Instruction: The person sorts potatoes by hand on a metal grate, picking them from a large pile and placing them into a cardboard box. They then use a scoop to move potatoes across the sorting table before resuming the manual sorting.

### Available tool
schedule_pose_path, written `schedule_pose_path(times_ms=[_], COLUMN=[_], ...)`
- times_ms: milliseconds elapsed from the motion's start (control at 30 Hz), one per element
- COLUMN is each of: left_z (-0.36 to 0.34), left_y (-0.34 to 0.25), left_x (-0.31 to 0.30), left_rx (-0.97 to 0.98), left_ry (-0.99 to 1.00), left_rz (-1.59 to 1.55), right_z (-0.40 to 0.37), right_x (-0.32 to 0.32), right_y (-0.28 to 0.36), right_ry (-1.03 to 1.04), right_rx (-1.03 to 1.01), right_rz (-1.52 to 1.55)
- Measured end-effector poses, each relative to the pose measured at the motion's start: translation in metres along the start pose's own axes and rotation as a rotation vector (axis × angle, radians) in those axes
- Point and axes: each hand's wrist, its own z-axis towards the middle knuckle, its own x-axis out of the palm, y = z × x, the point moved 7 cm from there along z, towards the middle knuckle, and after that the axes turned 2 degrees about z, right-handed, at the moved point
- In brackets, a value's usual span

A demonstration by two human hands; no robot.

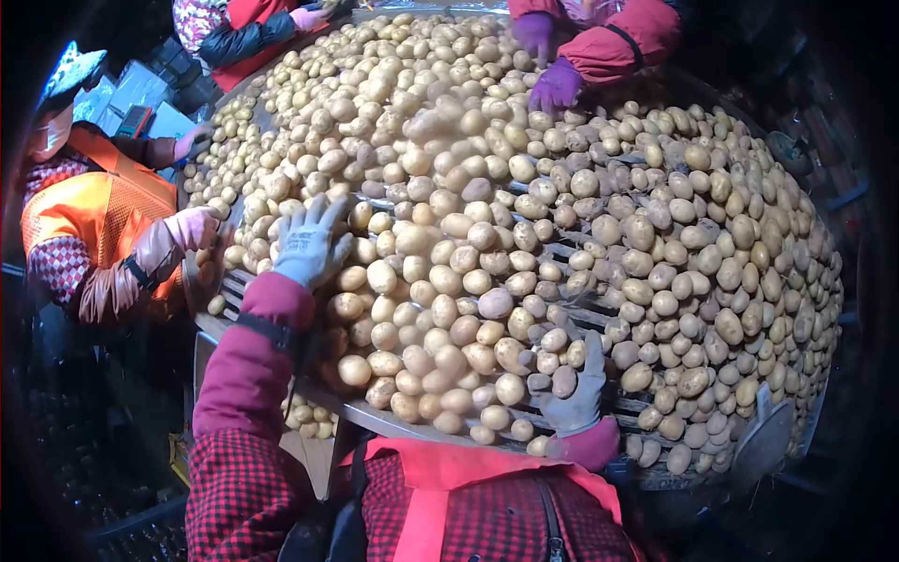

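A wide heap of potatoes [440, 281] covers a slatted metal table [581, 314]. My left hand [311, 245], in a grey glove, lies on the potatoes at the left with its fingers spread. My right hand [573, 398], also gloved in grey, is low at the centre right, palm up. Its thumb and fingers are apart, and a few potatoes rest at the palm and fingers, among them a brownish potato [564, 381]. Dark slats show just beyond my right hand.
A person in an orange vest [112, 201] works at the left edge. Two more people reach in at the top, one with purple gloves [555, 86]. A round metal plate [763, 445] stands at the lower right. Potatoes also lie in a box [318, 459] below the table edge.
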Motion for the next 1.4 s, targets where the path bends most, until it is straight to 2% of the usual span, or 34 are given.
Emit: schedule_pose_path(times_ms=[67,100,167,267,333,433,600,633,667,733,800,833,867,933,967,1000,1033,1067,1167,1267,1300,1400], left_z=[-0.024,-0.038,-0.064,-0.105,-0.133,-0.16,-0.121,-0.105,-0.091,-0.064,-0.032,-0.024,-0.006,0.032,0.047,0.055,0.06,0.062,0.058,0.028,0.015,-0.019], left_y=[-0.01,-0.013,-0.021,-0.036,-0.052,-0.083,-0.064,-0.054,-0.046,-0.032,0.0,0.006,0.029,0.078,0.1,0.116,0.117,0.118,0.12,0.117,0.107,0.085], left_x=[-0.002,-0.005,-0.013,-0.017,-0.03,-0.033,-0.024,-0.032,-0.044,-0.031,-0.028,-0.057,-0.056,-0.028,-0.012,0.006,0.007,0.01,0.025,0.028,0.025,0.003], left_rx=[0.093,0.099,0.092,0.03,0.034,0.176,0.059,0.006,-0.032,0.062,0.036,-0.022,-0.086,-0.254,-0.3,-0.275,-0.286,-0.3,-0.388,-0.282,-0.324,-0.232], left_ry=[-0.067,-0.099,-0.161,-0.168,-0.141,-0.094,-0.205,-0.277,-0.257,-0.304,-0.33,-0.449,-0.497,-0.419,-0.313,-0.258,-0.117,0.025,-0.029,-0.127,-0.094,-0.175], left_rz=[-0.055,-0.134,-0.209,-0.206,-0.401,-0.271,-0.358,-0.323,-0.262,-0.187,-0.366,-0.198,-0.17,0.047,0.088,0.027,0.003,-0.018,-0.001,-0.152,-0.245,-0.263], right_z=[-0.001,-0.002,0.002,0.0,0.0,0.002,0.004,0.004,0.003,0.005,0.003,0.003,0.003,0.003,0.004,0.004,0.005,0.005,0.004,0.004,0.004,0.003], right_x=[0.008,0.015,-0.023,0.008,0.012,0.003,-0.002,-0.001,0.001,0.002,0.003,0.003,0.003,0.003,0.003,0.003,0.002,0.003,0.004,0.005,0.005,0.006], right_y=[-0.002,-0.001,-0.025,0.002,0.008,0.002,-0.004,-0.004,-0.004,-0.002,-0.002,-0.002,-0.004,-0.004,-0.003,-0.003,-0.004,-0.004,-0.004,-0.004,-0.004,-0.002], right_ry=[-0.052,-0.118,-0.129,0.003,0.034,0.0,-0.033,-0.042,-0.049,-0.063,-0.083,-0.091,-0.099,-0.116,-0.123,-0.131,-0.139,-0.143,-0.157,-0.167,-0.168,-0.166], right_rx=[0.218,0.283,0.174,0.012,-0.064,-0.095,-0.041,-0.035,-0.026,-0.023,-0.007,0.004,0.013,0.023,0.025,0.03,0.035,0.039,0.034,0.016,0.008,-0.019], right_rz=[0.415,0.455,0.271,0.057,-0.081,-0.262,-0.169,-0.155,-0.144,-0.132,-0.126,-0.122,-0.117,-0.117,-0.12,-0.119,-0.122,-0.126,-0.143,-0.166,-0.172,-0.186])
